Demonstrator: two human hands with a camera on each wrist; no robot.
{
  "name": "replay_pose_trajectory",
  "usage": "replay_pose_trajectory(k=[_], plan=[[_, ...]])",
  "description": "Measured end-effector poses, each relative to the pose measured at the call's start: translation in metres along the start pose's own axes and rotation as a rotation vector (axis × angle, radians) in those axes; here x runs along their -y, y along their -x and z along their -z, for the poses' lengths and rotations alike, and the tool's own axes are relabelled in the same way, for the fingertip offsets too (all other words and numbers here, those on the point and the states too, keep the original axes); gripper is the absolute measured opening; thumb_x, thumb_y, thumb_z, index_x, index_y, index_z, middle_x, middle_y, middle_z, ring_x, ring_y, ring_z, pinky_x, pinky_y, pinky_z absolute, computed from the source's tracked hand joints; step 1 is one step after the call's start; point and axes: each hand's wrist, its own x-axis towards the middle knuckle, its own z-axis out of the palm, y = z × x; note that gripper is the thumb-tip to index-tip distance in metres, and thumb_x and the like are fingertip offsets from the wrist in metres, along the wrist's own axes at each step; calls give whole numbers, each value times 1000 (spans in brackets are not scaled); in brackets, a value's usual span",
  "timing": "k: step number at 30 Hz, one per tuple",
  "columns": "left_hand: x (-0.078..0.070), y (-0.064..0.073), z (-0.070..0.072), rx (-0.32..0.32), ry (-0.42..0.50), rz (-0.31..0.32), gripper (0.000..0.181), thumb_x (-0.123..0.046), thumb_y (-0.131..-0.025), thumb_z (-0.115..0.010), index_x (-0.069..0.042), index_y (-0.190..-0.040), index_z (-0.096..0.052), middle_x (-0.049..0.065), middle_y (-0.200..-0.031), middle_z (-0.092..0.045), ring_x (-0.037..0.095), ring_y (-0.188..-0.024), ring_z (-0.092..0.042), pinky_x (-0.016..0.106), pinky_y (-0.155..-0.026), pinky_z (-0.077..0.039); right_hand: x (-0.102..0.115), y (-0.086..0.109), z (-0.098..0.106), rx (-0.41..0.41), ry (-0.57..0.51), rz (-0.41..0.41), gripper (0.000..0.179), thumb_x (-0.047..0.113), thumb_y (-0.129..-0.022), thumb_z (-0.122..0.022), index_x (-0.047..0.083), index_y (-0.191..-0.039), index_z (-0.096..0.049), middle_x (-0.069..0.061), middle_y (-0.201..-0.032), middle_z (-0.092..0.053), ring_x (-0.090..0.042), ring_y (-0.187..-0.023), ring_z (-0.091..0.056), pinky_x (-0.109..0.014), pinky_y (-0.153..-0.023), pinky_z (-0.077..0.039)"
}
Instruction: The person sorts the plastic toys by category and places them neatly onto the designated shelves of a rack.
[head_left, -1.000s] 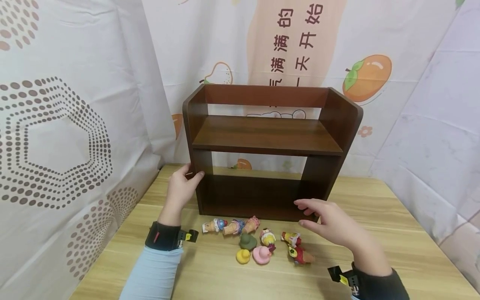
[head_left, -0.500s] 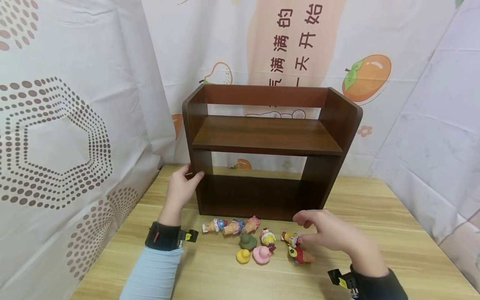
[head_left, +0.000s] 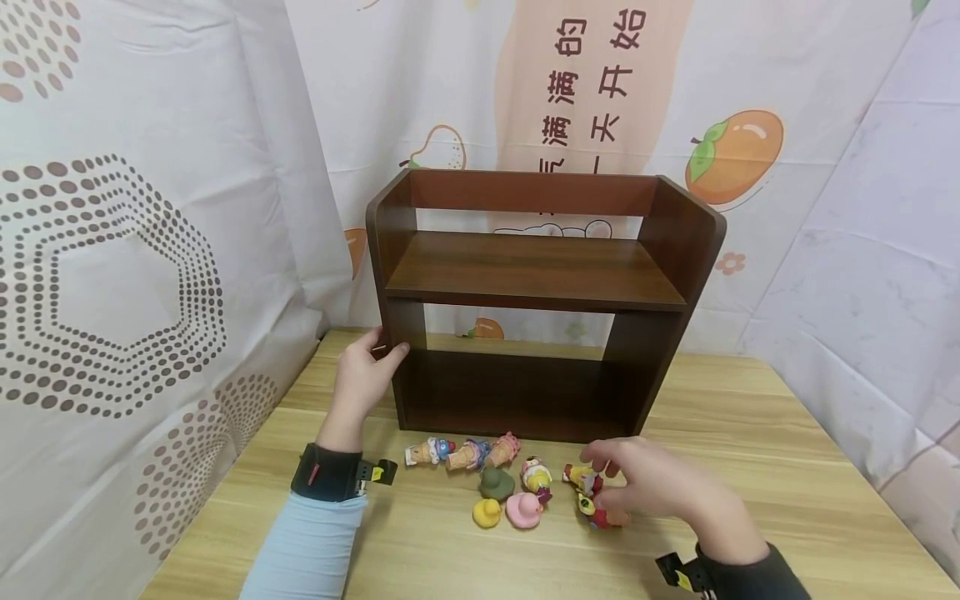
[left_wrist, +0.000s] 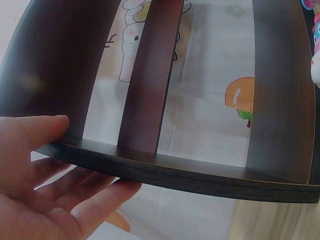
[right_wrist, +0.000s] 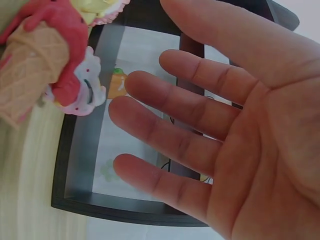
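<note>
In the head view my left hand [head_left: 362,375] grips the left side panel of a dark brown wooden shelf [head_left: 536,271]. Its thumb lies on the inner side and the fingers pass behind the panel's outer side, as the left wrist view also shows. My right hand [head_left: 660,479] hovers over two small toys at the right, its fingers spread and holding nothing. One is an ice cream cone toy with a red top [right_wrist: 65,45], partly covered by the thumb in the head view. Just behind it lies a yellow and red toy [head_left: 579,477].
Three ice cream cone toys [head_left: 467,455] lie along the shelf's front edge. Beside them are a green duck [head_left: 496,483], a yellow duck [head_left: 486,512], a pink duck [head_left: 523,510] and a yellow-bodied figurine [head_left: 536,475]. A printed curtain [head_left: 825,275] hangs behind the wooden table [head_left: 420,550].
My right hand has come down and toward me, from the shelf's lower right corner to above the two right-hand toys. My left hand and the shelf have stayed put.
</note>
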Motion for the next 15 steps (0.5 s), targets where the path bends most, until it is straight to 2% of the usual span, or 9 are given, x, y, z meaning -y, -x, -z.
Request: replay_pose_trajectory(k=[6,10,15], plan=[[1,0,0,-5,0,-2,47,-25,-96,-71,-1,-135,-64,22,-125,-68,34,-110,-68,48,-87,-58,0,-2,-8,7,4,21,31,20,-79,-83,16,-107,-70,13,-89,-64,-13,-83,-60,-31,-70,-51],[2,0,0,-8,-5,-4,47,-26,-95,-71,-2,-135,-64,21,-124,-69,34,-109,-68,48,-86,-58,1,-3,-14,-9,25,32,26,22,-76,-86,21,-93,-67,10,-81,-60,-8,-72,-53,-27,-62,-44],[2,0,-1,-8,-13,-6,46,-26,-95,-71,-2,-134,-65,20,-123,-69,34,-108,-69,48,-86,-58,1,-5,-19,-2,57,39,26,20,-74,-86,20,-83,-62,10,-71,-51,-3,-66,-44,-25,-58,-37]])
